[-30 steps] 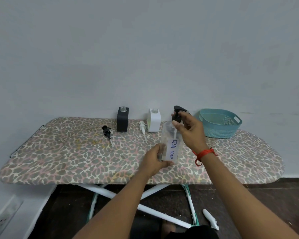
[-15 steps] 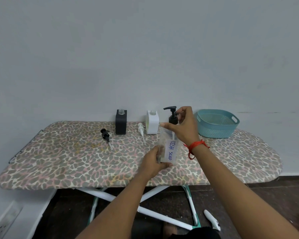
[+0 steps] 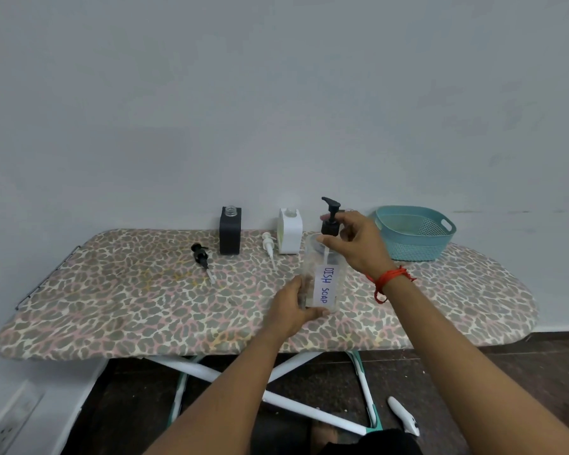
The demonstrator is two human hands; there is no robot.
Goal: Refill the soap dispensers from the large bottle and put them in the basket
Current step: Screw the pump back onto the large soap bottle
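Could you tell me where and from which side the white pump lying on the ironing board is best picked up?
Take the white pump by its thick collar, just below the head, coming straight down from above. It lies flat on the ironing board with its thin tube pointing toward the person, so the collar is probably the firmest part. The white dispenser stands close on its right, so pinch it lengthwise, front and back.

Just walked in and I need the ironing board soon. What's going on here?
A person is opening a clear bottle labelled "DISH SOAP". The left hand steadies it on the ironing board, while the right hand lifts its black pump out. A black dispenser and a white dispenser stand uncapped, and the basket holds no dispenser.
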